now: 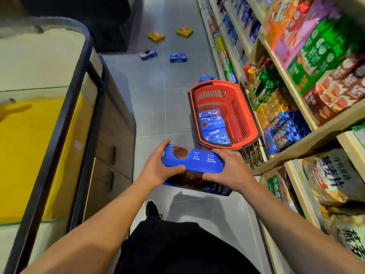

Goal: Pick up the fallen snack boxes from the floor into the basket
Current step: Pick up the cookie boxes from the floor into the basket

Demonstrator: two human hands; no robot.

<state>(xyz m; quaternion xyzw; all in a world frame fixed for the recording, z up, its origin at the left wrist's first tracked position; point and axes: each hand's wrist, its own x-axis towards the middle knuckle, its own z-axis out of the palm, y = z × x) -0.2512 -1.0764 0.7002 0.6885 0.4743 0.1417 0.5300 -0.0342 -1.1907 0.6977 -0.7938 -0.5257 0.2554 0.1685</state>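
A blue snack box (194,162) is held above the floor by both hands, my left hand (160,167) on its left end and my right hand (230,169) on its right end. The red basket (248,115) stands on the floor just beyond, against the shelf, with several blue boxes (214,129) lying inside. Farther down the aisle lie two yellow boxes (156,36) (184,31) and two blue boxes (148,54) (178,57). Another blue box (208,78) peeks out behind the basket.
Stocked shelves (296,95) line the right side. A chest freezer with a dark rim (87,76) fills the left. Grey tiled floor (158,107) runs between them. My black shoe (152,209) shows below the hands.
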